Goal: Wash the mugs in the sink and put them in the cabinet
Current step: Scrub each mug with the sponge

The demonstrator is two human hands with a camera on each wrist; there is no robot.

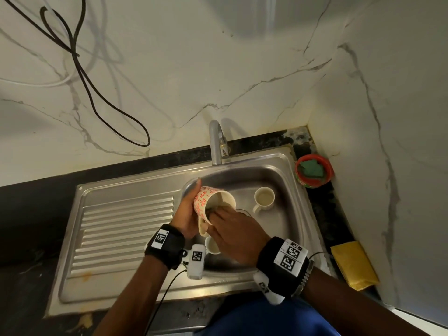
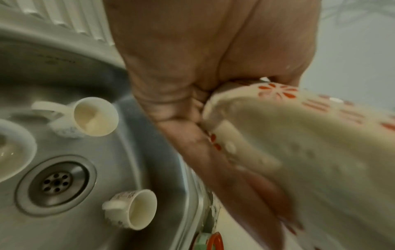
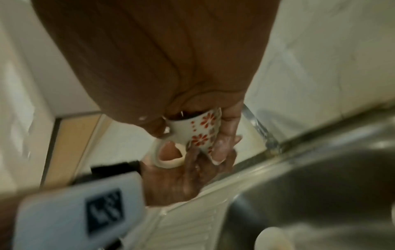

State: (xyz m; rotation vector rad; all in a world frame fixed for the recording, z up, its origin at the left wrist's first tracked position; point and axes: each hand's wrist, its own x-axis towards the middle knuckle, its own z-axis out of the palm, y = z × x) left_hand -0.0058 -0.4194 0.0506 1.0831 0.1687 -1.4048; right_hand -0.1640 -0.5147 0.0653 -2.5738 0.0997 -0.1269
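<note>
Left hand (image 1: pixel 185 212) grips the floral mug (image 1: pixel 206 199), tilted over the sink (image 1: pixel 288 180). Right hand (image 1: pixel 232 232) has fingers inside the mug on a scrubber; its grip is hidden, can't tell. 2 more mugs (image 1: pixel 264 196) sit in the basin.

The sink (image 1: pixel 286 163) and its ribbed drainboard (image 1: pixel 126 229) are brushed stainless steel, dully reflective; the tap (image 1: pixel 215 141) is smoother, shinier metal. The floral mug (image 1: pixel 206 200) and the plain mug (image 1: pixel 264 197) to its right look like glazed ceramic. The wall (image 1: pixel 218 57) is glossy veined marble; the counter (image 1: pixel 36 197) is dark matt stone.
</note>
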